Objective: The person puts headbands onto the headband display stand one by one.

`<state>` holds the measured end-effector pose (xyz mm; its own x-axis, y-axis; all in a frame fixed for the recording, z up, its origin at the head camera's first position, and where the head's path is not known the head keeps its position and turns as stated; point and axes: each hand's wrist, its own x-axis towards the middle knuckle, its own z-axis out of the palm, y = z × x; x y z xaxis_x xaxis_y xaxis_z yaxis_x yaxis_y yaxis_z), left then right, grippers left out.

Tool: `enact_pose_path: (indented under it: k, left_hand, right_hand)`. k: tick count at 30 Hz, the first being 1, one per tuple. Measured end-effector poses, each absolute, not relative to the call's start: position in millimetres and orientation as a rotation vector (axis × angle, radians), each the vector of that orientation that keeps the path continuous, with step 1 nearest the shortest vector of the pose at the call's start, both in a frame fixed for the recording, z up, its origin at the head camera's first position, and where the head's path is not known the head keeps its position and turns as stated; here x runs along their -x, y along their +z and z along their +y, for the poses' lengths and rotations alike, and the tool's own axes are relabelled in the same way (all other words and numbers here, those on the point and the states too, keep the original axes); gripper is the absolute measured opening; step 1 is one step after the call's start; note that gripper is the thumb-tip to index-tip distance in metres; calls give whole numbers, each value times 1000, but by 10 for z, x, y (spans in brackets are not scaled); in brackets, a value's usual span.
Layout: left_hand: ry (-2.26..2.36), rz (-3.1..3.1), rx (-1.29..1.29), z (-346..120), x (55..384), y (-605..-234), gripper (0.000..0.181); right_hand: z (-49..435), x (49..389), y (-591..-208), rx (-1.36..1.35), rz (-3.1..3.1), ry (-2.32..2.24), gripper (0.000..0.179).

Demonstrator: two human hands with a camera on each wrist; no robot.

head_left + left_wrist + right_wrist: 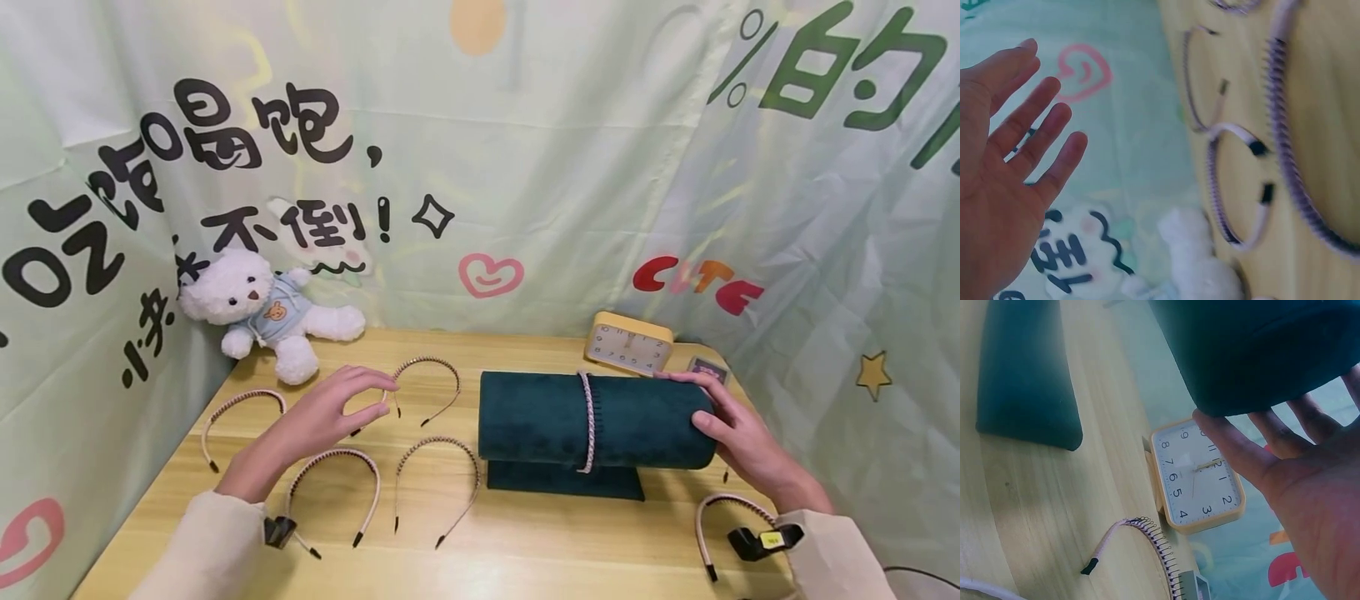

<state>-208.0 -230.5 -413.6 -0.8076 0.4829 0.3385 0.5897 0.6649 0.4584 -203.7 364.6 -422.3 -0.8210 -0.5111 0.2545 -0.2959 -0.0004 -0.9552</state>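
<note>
A dark green velvet roll stand (536,417) stands right of centre, with a braided headband (589,425) fitted round its middle. My right hand (738,433) grips the stand's right end, thumb on the front and fingers over the top. In the right wrist view the fingers (1235,447) touch the end of the roll. My left hand (322,417) is raised over the left side, fingers loosely bent and holding nothing. Near its fingertips lie a headband (429,360) at the back and another headband (438,440) in front. Below the left wrist lies a third headband (337,454).
A headband (243,398) lies far left, and another headband (701,521) under the right wrist. A white teddy bear (296,321) sits at the back left. A yellow clock (628,343) and a small grey box (708,369) stand behind the roll. Printed cloth (525,192) surrounds the table.
</note>
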Motion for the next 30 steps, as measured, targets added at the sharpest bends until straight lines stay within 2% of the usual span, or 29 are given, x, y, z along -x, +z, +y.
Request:
enact_pose_path:
  k: [14,30]
  left_hand:
    - [-841,-2754,807,-2873,1892,-4528,25]
    - [-918,-2926,722,-3176,1773,-4909,23]
  right_hand:
    - [3632,2022,-4207,837,2129,-1914,48]
    - [3645,2047,-4221,841,2111,-1927,47]
